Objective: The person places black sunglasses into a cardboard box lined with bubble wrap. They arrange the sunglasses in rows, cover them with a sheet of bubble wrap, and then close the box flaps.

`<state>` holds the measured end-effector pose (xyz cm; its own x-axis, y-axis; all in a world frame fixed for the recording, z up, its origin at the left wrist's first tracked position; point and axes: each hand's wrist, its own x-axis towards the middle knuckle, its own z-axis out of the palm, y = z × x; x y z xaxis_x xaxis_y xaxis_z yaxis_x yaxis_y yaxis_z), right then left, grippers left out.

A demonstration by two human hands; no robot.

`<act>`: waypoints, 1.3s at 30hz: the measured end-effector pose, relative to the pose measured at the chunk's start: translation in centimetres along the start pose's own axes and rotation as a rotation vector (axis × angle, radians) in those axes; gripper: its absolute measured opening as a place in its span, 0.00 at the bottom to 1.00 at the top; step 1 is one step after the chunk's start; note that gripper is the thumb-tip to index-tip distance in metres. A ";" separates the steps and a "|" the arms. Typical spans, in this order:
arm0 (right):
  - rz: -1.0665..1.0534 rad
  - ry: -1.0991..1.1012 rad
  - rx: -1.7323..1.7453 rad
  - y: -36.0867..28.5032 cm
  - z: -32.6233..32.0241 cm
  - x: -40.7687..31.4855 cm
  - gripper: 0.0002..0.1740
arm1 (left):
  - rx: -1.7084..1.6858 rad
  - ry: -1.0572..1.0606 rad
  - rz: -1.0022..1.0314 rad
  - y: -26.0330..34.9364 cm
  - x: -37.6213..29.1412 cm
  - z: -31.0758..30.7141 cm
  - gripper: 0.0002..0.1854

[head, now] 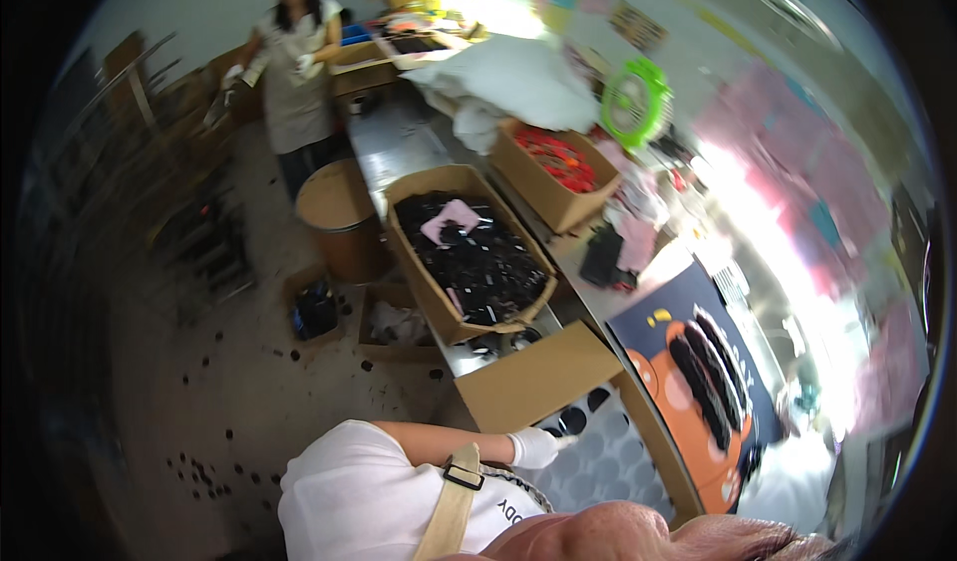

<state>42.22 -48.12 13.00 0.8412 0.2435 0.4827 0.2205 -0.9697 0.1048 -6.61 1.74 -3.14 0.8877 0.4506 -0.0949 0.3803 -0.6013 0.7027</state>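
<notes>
My left hand [532, 447], in a white glove, reaches over an open cardboard box [542, 378]. Its fingertips are at a pale sheet [605, 460] with rows of round grey shapes, which lies inside the box. At the sheet's far edge, close to the fingers, are a black disc [573, 420] and a partly covered dark disc [598, 399]. Whether the fingers pinch anything is too small to tell. My right hand is out of view. Several long dark rolls [706, 382] lie side by side on an orange and navy mat [635, 322] beyond the box.
A large carton [419, 277] of shiny black pieces stands on the metal bench [407, 139], beside a carton [549, 206] of red pieces. A green fan [635, 105] stands behind. A brown drum [348, 240] and scattered black discs are on the floor. Another person [299, 75] stands farther off.
</notes>
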 end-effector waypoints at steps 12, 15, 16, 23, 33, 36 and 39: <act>-0.126 -0.050 0.148 -12.1 4.0 7.3 0.25 | 0.063 0.123 0.066 -0.6 1.0 1.8 0.35; -0.103 -0.073 0.196 -12.6 3.5 7.7 0.26 | 0.031 0.110 0.041 -1.0 1.8 2.6 0.36; -0.085 -0.082 0.224 -13.0 3.3 7.5 0.26 | 0.026 0.111 0.056 -1.2 1.9 2.6 0.36; 0.215 -0.167 0.780 -12.9 0.4 5.8 0.28 | -0.045 0.076 -0.011 0.0 0.5 0.2 0.35; 0.777 0.111 1.779 -6.4 -7.9 -1.2 0.32 | -0.111 0.126 -0.008 1.6 -0.6 -2.1 0.30; 0.710 -0.050 1.782 -12.9 -7.9 0.4 0.33 | 0.094 0.139 0.055 0.3 -0.7 -2.5 0.20; 0.280 -0.369 1.524 -18.0 -6.2 -2.8 0.34 | -0.079 0.159 -0.070 0.6 -0.4 -2.1 0.24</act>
<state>32.82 -31.43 15.18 0.9565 0.2790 0.0853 0.1209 -0.1128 -0.9862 -7.25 2.61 -1.22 0.8054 0.5915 -0.0372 0.4124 -0.5143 0.7519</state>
